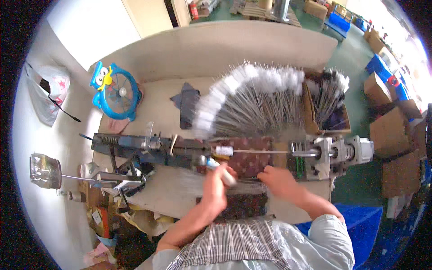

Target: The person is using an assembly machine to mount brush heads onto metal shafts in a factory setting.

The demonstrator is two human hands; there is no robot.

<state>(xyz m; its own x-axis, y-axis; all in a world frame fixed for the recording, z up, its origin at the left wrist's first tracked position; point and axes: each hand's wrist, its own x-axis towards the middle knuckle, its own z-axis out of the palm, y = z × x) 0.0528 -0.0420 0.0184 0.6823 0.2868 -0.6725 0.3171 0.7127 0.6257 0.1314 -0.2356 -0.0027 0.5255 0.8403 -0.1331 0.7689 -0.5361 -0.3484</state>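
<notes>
One rod [256,151] is still sitting mounted, brushes [256,101] behind; left hand [215,183] is gripping a tube [228,177]; right hand [282,182] blurred, I can't tell.

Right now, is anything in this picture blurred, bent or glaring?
Head view: the back board bows, fisheye-style, and the corners go black; head view: the left hand, its white handheld object and the right hand look smeared, probably by motion; head view: harsh glare washes out the upper right edge.
</notes>
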